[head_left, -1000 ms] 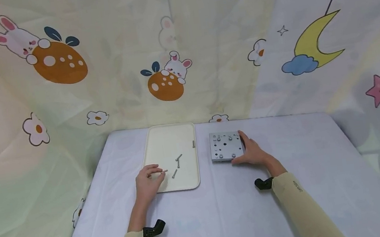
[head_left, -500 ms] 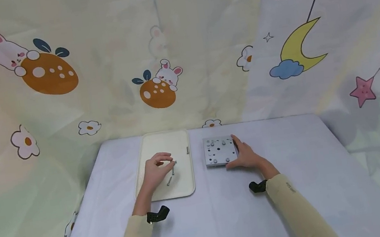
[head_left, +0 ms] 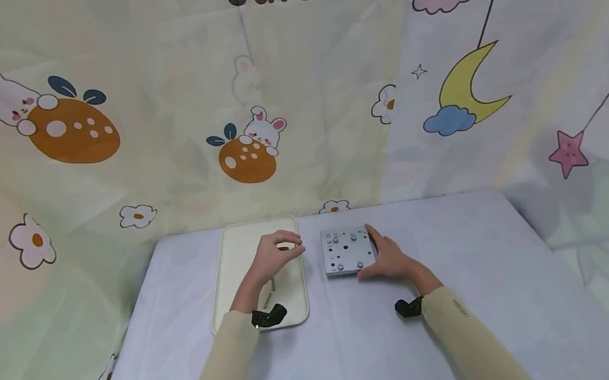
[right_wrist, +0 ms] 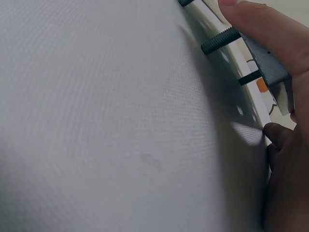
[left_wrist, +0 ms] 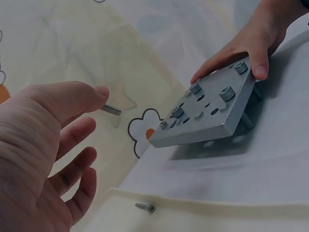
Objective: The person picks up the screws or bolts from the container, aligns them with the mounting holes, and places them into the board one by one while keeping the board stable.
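"So, where do we have the small screw [left_wrist: 111,110]?"

"We pinch it between the thumb and a finger of our left hand [head_left: 274,258]. Our other left fingers bend loosely, apart from it."

"Which way is the metal block [head_left: 351,255] from there?"

"It is to our right, near but not touching. In the left wrist view, the screw's long side slants and its bare end points toward the block. Our right hand [head_left: 390,260] is nearer, and grips the block's right edge."

"What could get in our way?"

"Maybe the screw heads [left_wrist: 226,93] that stick up on top, and our right thumb at the near corner. Between the tray [head_left: 238,246] and the block we see a strip of white cloth [head_left: 317,292]. More screws [head_left: 267,300] lie in the tray. Threaded ends [right_wrist: 220,41] poke out under the block, but we can't tell if they touch the cloth."
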A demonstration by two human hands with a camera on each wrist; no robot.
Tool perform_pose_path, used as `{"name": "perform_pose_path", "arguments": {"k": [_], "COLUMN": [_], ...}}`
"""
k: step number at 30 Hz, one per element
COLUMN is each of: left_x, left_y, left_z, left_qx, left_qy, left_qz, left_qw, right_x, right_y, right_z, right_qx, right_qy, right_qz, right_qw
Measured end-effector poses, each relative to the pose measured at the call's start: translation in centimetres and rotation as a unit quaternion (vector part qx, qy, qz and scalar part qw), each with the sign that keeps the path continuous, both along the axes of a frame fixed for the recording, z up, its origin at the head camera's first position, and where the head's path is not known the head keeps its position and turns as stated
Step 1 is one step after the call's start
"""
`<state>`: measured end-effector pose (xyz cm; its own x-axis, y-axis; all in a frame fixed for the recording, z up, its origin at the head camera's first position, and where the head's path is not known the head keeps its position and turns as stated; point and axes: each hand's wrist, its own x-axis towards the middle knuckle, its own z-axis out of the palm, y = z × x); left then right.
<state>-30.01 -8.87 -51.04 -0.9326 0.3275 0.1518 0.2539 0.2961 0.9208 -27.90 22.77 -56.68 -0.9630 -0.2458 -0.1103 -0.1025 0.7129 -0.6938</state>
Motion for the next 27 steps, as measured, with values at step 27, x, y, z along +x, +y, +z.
{"name": "perform_pose_path", "arguments": {"k": [27], "left_x": [-2.9], "left_y": [6.2], "left_z": [-1.5], "left_qx": [-0.101], "left_qy": [-0.029], "left_qz": [-0.016], "left_qw": [0.9943], "right_x": [-0.2], "right_y": [0.4], "right_z": [-0.6], "right_qx": [0.011], "right_qy": [0.0], "right_qz": [-0.002], "right_qw": [0.9999]}}
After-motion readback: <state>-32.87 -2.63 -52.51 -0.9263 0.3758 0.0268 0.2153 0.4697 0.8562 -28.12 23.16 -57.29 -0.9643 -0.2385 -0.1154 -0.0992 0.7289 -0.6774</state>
